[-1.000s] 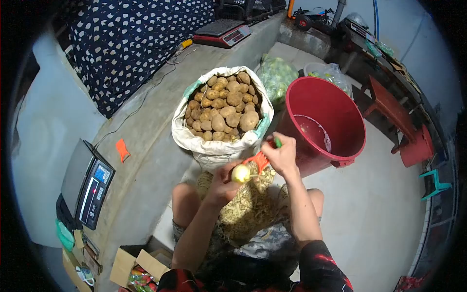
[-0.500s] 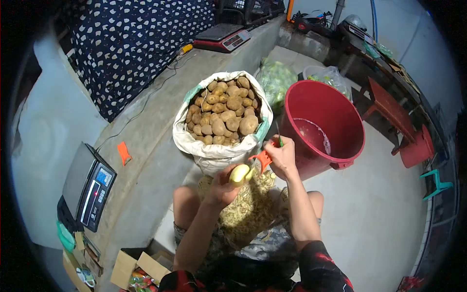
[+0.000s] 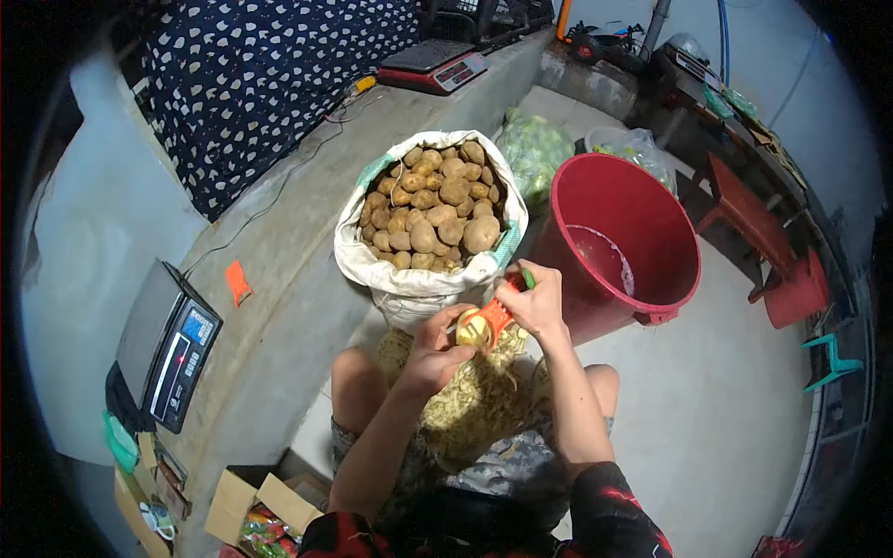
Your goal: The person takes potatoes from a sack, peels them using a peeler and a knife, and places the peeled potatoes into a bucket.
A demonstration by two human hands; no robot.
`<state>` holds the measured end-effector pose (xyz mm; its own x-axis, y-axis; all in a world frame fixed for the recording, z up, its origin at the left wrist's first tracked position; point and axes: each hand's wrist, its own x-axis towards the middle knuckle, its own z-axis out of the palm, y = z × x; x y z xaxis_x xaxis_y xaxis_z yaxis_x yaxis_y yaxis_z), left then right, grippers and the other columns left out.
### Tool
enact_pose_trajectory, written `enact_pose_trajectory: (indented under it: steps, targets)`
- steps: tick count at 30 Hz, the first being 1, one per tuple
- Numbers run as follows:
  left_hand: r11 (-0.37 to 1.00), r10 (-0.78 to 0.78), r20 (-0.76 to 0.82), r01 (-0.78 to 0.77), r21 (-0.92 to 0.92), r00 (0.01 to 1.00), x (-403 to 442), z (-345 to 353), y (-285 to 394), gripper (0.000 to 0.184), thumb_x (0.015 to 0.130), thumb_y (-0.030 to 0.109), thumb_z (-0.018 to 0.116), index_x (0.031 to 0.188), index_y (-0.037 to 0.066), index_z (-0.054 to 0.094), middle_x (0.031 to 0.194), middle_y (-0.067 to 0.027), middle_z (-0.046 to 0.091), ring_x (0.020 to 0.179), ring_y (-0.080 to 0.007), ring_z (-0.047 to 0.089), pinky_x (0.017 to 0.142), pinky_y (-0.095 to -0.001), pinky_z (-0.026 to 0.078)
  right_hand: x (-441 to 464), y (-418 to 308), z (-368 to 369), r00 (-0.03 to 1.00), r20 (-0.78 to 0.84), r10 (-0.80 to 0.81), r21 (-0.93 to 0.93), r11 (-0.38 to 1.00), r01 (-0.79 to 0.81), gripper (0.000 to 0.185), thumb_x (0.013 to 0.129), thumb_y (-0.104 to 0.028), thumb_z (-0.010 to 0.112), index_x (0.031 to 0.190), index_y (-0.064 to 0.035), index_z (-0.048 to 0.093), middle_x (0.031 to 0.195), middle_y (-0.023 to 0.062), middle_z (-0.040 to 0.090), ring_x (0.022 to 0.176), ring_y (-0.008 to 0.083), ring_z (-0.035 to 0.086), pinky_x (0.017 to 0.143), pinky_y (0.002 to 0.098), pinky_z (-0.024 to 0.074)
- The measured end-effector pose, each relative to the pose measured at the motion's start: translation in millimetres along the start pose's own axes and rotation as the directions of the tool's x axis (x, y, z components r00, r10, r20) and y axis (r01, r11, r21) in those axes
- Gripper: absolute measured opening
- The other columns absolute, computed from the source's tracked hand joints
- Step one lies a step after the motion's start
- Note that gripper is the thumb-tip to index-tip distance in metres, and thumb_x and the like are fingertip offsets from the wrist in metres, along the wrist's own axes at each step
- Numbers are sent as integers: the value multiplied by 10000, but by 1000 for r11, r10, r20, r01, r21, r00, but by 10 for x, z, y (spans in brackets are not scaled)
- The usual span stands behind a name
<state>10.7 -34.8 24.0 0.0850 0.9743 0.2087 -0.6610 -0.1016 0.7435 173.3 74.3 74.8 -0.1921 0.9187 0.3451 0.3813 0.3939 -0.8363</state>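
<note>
My left hand (image 3: 433, 352) is closed around a partly peeled potato (image 3: 472, 330), pale yellow where the skin is off. An orange peeler (image 3: 496, 317) in my right hand (image 3: 538, 303) lies against the potato. A green-handled tool (image 3: 527, 278) also shows in the right fist; its kind is mostly hidden now. Below both hands, a heap of potato peelings (image 3: 470, 414) lies between my knees. Just beyond the hands stands an open white sack (image 3: 367, 272) full of unpeeled potatoes (image 3: 423, 235).
To the right of the sack stands a large red bucket (image 3: 642, 316), with a bag of green vegetables (image 3: 535, 149) behind it. A digital scale (image 3: 177, 358) and another orange peeler (image 3: 238, 282) rest on the concrete ledge (image 3: 279, 270) at left. A red-and-black scale (image 3: 433, 70) sits farther back.
My right hand has brought the peeler down and left onto the potato. My left hand has turned and shifted slightly right. The thin blade seen above the right hand earlier no longer shows clearly.
</note>
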Motion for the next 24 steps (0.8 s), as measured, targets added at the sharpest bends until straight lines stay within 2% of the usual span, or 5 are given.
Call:
enact_pose_trajectory:
  steps: [4, 9, 15, 20, 24]
  targets:
    - [920, -60, 58, 78, -384, 997, -3, -185, -108, 672, 798, 99, 725, 1381, -2, 406, 1287, -115, 514, 1198, -215, 502, 1057, -397, 390, 136, 601, 61, 974, -46, 222, 101, 971, -216, 289, 722, -222, 697, 740, 57, 627, 545, 55, 564, 566, 60, 511, 540, 266, 429]
    - [989, -110, 32, 113, -97, 993, 29, -188, -112, 624, 816, 78, 691, 1366, -15, 411, 1300, -115, 508, 1206, -205, 498, 1045, -366, 399, -5, -104, -26, 994, -3, -112, -55, 992, 112, 167, 728, -117, 687, 703, 32, 617, 576, 6, 554, 570, 45, 470, 513, 250, 400]
    - [938, -12, 46, 27, -345, 999, -21, -211, -131, 591, 823, 38, 639, 1361, -30, 406, 1282, -132, 518, 1210, -225, 502, 1034, -410, 417, 128, 471, -15, 973, -53, 226, 196, 957, -212, 262, 700, -213, 705, 712, 38, 629, 536, 64, 560, 531, 60, 499, 500, 285, 414]
    - [996, -89, 24, 88, 24, 996, 9, -146, -58, 615, 814, 64, 655, 1352, -72, 388, 1225, -141, 545, 1194, -230, 511, 1022, -404, 430, -17, -67, -40, 999, -18, -29, -25, 999, 29, 193, 715, -129, 695, 688, 37, 600, 556, 22, 542, 572, 37, 460, 515, 251, 401]
    - [862, -194, 10, 175, -475, 981, 38, -135, -31, 701, 753, 86, 756, 1363, 17, 418, 1217, -82, 560, 1178, -243, 525, 1029, -419, 417, 128, 344, -37, 985, -49, 167, 33, 986, -166, 176, 729, -105, 678, 672, 27, 576, 576, -5, 553, 577, 39, 475, 520, 250, 405]
